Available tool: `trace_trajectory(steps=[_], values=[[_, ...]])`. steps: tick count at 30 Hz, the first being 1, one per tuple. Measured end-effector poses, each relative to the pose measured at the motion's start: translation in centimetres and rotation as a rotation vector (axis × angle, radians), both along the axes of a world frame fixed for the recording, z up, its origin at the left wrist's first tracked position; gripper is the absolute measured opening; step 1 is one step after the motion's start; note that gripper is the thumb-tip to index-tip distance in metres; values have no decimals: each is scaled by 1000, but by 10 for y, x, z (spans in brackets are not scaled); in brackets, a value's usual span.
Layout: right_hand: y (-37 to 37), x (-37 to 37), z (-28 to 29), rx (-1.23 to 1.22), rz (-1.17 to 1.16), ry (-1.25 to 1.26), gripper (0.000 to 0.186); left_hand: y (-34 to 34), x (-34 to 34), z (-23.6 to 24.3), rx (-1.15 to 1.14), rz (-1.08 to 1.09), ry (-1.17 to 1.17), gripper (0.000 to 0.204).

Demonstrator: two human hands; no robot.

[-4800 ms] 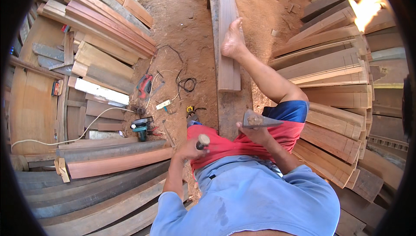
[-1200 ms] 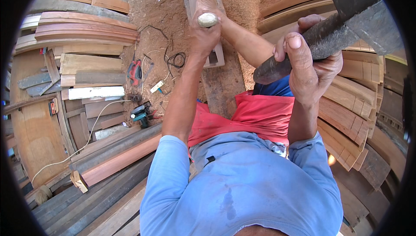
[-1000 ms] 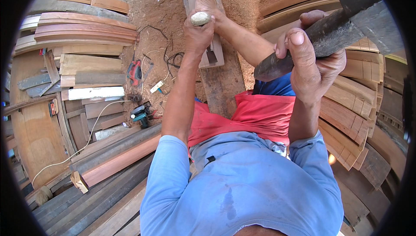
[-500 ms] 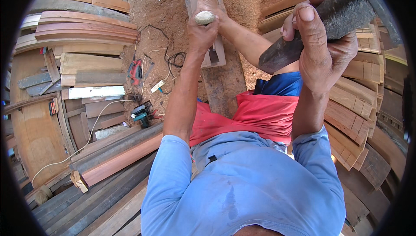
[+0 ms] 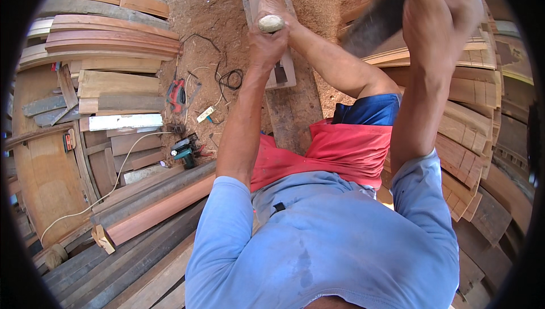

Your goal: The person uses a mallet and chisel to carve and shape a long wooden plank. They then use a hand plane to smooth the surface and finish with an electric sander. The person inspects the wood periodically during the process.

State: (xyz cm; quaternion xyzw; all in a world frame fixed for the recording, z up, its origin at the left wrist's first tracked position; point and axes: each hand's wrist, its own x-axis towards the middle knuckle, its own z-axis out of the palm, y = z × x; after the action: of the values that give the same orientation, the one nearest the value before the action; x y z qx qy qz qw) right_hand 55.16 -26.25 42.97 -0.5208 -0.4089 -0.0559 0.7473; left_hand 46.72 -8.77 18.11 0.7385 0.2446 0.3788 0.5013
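Observation:
My left hand (image 5: 268, 48) is closed round the handle of what looks like a chisel, whose rounded pale butt end (image 5: 271, 23) points up at me; its blade is hidden below the fist. Under that hand lies a pale wooden workpiece (image 5: 288, 75) with a dark slot near its close end. My bare foot (image 5: 273, 0) presses on the workpiece beyond the fist. At the upper right, my right hand (image 5: 454, 17) grips a dark hammer (image 5: 379, 24), raised and smeared by motion. The hammer's far part runs out of clear sight at the rim.
Beneath the workpiece runs a worn plank (image 5: 292, 113). Sawdust ground (image 5: 187, 2) holds a red power tool (image 5: 177, 94), a teal power tool (image 5: 183, 150), a white power strip (image 5: 206, 114) and black cable (image 5: 230, 79). Stacked boards stand left (image 5: 113, 42) and right (image 5: 462, 122).
My right hand and the hammer have moved up and away from me, and they are now blurred. The left hand with the chisel stays nearly where it was.

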Motion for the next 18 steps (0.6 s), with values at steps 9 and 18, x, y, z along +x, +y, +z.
trace_trajectory(steps=[9, 18], values=[[0, 62, -104, -1164, 104, -588, 41, -13, 0, 17, 102, -3, -10, 20], [-58, 55, 29, -370, -98, -247, 29, 4, -2, -11, -30, -66, -34, 15]])
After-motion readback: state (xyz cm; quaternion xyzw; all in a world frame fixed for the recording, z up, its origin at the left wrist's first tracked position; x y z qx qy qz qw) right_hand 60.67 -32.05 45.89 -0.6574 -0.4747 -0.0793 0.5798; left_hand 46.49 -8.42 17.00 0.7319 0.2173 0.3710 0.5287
